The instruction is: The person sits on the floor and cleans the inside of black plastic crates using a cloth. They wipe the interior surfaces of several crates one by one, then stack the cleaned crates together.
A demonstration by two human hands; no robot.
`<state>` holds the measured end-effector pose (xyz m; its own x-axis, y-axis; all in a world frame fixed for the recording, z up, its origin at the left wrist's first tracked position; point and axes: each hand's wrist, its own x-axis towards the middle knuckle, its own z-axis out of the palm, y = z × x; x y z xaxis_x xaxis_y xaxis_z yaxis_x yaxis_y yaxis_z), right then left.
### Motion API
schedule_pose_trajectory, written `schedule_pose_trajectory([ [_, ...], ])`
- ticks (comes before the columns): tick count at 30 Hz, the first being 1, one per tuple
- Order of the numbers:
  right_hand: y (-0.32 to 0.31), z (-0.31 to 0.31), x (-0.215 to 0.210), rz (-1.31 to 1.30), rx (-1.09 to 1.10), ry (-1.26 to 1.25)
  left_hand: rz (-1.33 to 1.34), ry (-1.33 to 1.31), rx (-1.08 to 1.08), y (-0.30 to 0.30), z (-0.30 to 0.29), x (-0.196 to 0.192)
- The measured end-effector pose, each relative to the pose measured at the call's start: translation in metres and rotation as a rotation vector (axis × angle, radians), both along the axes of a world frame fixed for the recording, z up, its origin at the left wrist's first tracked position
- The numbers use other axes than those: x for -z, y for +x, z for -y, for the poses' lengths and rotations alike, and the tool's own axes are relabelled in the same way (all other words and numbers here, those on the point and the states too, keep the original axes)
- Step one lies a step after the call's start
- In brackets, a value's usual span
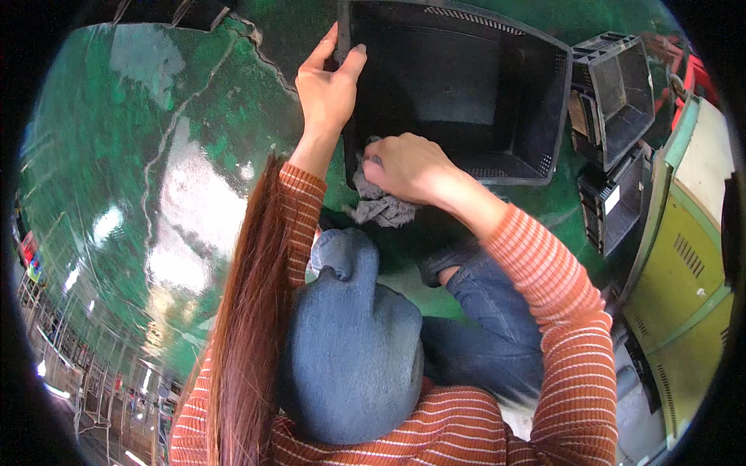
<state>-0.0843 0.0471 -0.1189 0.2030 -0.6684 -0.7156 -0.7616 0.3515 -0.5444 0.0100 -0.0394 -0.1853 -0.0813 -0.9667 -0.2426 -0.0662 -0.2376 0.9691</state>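
The left hand (326,89) has its grip on the left wall of a large black crate (458,85), whose open side faces the person. The right hand (416,167) has its grip clenched around a crumpled grey cloth (385,211) at the crate's near left corner. 2 smaller dark crates (628,89) stand to the right, over the green floor (101,155).

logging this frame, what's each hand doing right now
Left hand: holding the black crate by its left side.
Right hand: closed on a grey cloth.
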Motion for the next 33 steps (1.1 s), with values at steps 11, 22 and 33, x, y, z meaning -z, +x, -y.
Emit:
schedule_pose_trajectory([
  [11,0.001,0.005,0.053,-0.114,-0.097,0.016,-0.063,-0.027,-0.002,-0.005,0.001,0.002],
  [22,0.016,0.035,0.110,-0.140,0.803,0.039,0.174,-0.068,0.079,-0.009,0.004,0.014],
  [33,0.010,-0.007,0.075,-0.027,0.269,0.151,0.033,0.006,-0.002,-0.010,-0.006,-0.004],
])
